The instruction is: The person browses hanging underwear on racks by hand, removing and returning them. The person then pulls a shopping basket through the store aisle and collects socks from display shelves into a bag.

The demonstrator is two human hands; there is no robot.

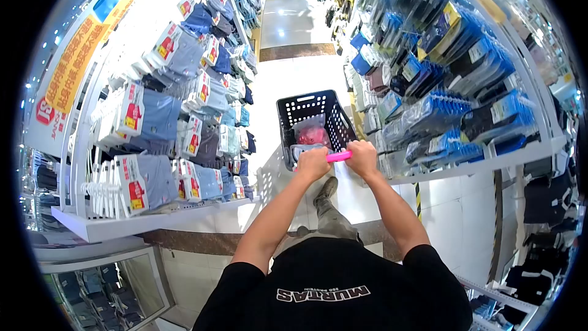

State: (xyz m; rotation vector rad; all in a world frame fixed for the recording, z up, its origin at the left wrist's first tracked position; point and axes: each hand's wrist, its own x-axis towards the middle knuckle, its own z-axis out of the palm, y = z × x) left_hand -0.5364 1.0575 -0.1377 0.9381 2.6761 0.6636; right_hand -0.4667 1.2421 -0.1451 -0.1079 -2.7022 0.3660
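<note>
Shopping basket: black, perforated, straight ahead of the person, just beyond both hands.
Pink handle: spans the near side, bare in the middle.
Left hand: fingers curled round the handle's left part.
Right hand: closed on its right end.
Basket load: pink-red package low inside, just past the handle.
Left rack: hung underwear, edge near the basket, strip of floor between.
Right rack: plastic-packed garments, edge tighter to the basket's side.
Aisle floor: open ahead, narrow, dark band crossing it.
Shoe: just behind the basket, between the forearms.
</note>
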